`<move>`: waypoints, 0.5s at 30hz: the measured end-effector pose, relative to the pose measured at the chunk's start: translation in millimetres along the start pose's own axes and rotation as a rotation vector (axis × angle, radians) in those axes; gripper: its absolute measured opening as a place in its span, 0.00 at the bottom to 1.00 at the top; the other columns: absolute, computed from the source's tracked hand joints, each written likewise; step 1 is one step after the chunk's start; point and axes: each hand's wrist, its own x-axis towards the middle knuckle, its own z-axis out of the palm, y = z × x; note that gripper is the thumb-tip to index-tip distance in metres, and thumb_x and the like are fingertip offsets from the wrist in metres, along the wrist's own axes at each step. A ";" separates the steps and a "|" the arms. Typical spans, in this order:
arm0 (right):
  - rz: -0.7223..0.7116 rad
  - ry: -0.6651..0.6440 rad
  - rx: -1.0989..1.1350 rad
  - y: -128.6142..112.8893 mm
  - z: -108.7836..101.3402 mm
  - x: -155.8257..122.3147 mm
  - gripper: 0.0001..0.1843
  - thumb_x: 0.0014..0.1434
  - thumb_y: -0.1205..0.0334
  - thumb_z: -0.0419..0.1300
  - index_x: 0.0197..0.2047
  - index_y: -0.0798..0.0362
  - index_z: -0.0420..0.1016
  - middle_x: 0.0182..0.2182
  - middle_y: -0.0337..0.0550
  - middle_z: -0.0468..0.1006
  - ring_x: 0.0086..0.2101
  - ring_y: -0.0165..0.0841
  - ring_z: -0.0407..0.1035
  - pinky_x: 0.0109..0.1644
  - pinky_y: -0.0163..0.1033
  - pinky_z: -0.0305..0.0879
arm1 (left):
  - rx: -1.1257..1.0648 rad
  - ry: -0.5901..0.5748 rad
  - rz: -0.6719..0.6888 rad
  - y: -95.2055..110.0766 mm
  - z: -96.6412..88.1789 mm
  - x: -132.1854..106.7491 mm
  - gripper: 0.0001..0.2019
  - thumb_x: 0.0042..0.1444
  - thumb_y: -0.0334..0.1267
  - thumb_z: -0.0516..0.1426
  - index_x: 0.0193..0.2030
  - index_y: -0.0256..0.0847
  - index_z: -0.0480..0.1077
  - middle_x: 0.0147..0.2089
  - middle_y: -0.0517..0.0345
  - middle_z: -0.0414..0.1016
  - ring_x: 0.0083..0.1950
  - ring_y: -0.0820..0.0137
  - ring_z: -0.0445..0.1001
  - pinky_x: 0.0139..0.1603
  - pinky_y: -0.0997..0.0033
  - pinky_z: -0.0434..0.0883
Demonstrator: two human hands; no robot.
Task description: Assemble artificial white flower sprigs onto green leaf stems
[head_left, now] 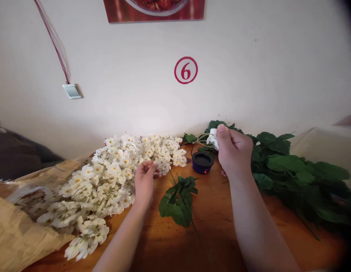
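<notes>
Hand, right (pixel 233 151): pinching white blossom sprig (pixel 212 137) between thumb and fingers, above dark green leaves (pixel 280 162).
Hand, left (pixel 144 183): loosely curled, fingertips at white blossom heap (pixel 115 177) on brown wooden surface (pixel 212 211).

Artificial flower sprays (pixel 107 177) lie heaped on the left of a wooden table (pixel 212 241), partly on crumpled kraft paper (pixel 25 234) – a round container (pixel 202 162) stands just right of them, a leafy stem (pixel 178 202) lies nearer, and more foliage (pixel 294 166) spreads along the right.
</notes>
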 end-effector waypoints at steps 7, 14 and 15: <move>-0.037 -0.126 -0.225 -0.8 -4.3 3.7 0.28 0.64 0.49 0.51 0.18 0.50 0.46 0.15 0.32 0.46 0.19 0.25 0.43 0.22 0.36 0.40 | 0.150 -0.288 -0.479 -71.3 -3.0 -9.3 0.21 0.45 0.54 0.64 0.23 0.36 0.67 0.20 0.61 0.68 0.18 0.76 0.65 0.19 0.76 0.60; -0.004 -0.215 -0.243 2.3 5.8 -0.8 0.27 0.65 0.52 0.50 0.18 0.50 0.45 0.15 0.32 0.45 0.19 0.25 0.43 0.22 0.36 0.40 | 0.114 -0.408 -0.402 -81.7 -0.1 -1.3 0.18 0.44 0.50 0.66 0.22 0.36 0.69 0.17 0.62 0.69 0.17 0.78 0.64 0.19 0.78 0.58; -0.007 -0.217 -0.256 3.9 6.1 -0.6 0.27 0.65 0.52 0.50 0.18 0.50 0.45 0.15 0.32 0.45 0.19 0.25 0.43 0.22 0.36 0.40 | 0.081 -0.416 -0.404 -81.6 -0.7 -1.6 0.17 0.45 0.49 0.66 0.23 0.35 0.70 0.19 0.60 0.72 0.19 0.77 0.67 0.21 0.78 0.61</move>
